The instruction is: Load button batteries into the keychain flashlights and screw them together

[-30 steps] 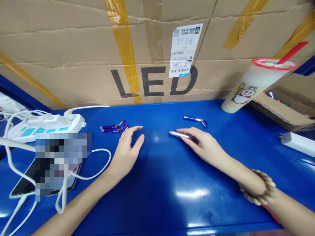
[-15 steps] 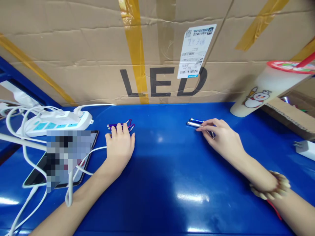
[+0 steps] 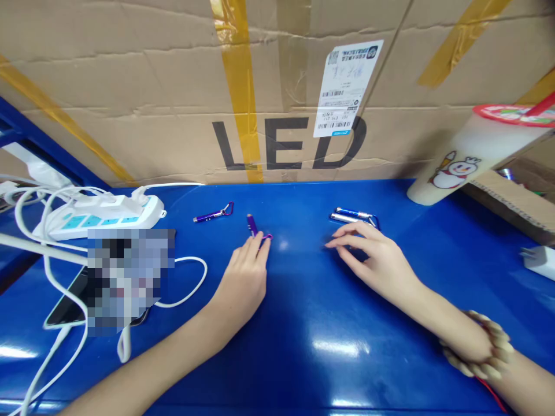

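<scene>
Hands both on the table [image 3: 303, 346], neither gripping anything.

Left hand [image 3: 245, 280]: fingers straight and together, palm down, not closed. Fingertips [image 3: 261, 247] touch the clip end of a purple torch [image 3: 252, 226]. That torch lies flat near table centre, barrel pointing away from the person and angled a bit left.

Second purple torch [image 3: 210, 216]: lies flat further left and further back, near the power strip [image 3: 104, 211], well apart from the left hand. Clip end points right.

Right hand [image 3: 377, 260]: open, fingers loosely spread and slightly bent, holding nothing. Fingertips sit just short of the silver torch [image 3: 344, 218]; no contact that I can see. Blue torch [image 3: 352, 212] lies right behind the silver one, parallel and touching or nearly so, clips at their right ends. Bead bracelet [image 3: 481, 341] on the right wrist.

Rest:
- Cardboard box [image 3: 130, 115] marked "LED" stands along the back edge, yellow tape strips across it, white label [image 3: 344, 86] over the "D".
- White cables [image 3: 182, 277] run from the strip across the left side, one over a dark tablet [image 3: 60, 309], partly blurred out.
- Cup [image 3: 459, 164] with a snowman print and red lid at back right.
- White charger [image 3: 540, 260] at the right edge.
</scene>
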A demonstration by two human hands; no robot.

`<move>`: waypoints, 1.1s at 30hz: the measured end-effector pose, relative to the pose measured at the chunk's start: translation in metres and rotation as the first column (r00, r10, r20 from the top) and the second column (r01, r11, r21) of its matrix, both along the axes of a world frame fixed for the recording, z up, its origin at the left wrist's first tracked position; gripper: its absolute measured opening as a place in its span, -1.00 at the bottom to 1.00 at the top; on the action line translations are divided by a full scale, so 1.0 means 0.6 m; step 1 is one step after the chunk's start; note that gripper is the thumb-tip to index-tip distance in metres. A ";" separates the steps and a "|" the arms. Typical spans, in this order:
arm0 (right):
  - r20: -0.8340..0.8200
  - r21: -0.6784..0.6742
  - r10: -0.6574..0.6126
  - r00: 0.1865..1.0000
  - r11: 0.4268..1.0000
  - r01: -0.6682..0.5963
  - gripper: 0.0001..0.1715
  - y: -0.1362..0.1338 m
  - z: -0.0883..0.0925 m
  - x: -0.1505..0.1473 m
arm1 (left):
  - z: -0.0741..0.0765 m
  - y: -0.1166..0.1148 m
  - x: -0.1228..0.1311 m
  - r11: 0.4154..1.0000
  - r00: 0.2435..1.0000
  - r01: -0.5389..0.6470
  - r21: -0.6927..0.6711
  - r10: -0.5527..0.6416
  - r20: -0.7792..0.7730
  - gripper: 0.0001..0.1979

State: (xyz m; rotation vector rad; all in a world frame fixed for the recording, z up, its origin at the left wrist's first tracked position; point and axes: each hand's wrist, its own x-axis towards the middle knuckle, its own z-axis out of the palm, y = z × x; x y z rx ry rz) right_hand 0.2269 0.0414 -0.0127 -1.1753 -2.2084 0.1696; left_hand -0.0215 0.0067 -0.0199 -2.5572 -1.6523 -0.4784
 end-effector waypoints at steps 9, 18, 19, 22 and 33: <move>-0.033 -0.042 0.079 0.996 0.996 -0.080 -0.79 -0.003 -0.002 -0.004 | 0.005 0.013 0.004 0.995 0.986 0.104 0.011 -0.104 0.133 -0.67; 0.006 -0.158 0.172 0.985 0.973 -0.169 -0.75 -0.017 0.004 -0.017 | 0.023 -0.015 0.024 0.893 0.877 0.416 -0.173 -0.343 0.336 -0.68; 0.022 -0.172 0.182 0.983 0.969 -0.176 -0.74 -0.018 0.006 -0.019 | 0.026 -0.018 0.025 0.874 0.865 0.443 -0.198 -0.358 0.351 -0.67; 0.074 -0.188 0.218 0.973 0.961 -0.201 -0.67 -0.022 0.011 -0.023 | 0.028 -0.022 0.027 0.871 0.860 0.452 -0.192 -0.368 0.354 -0.70; 0.066 -0.288 0.397 0.915 0.886 -0.363 -0.59 -0.028 0.018 -0.031 | 0.025 -0.012 0.029 0.953 0.928 0.289 -0.091 -0.255 0.271 -0.84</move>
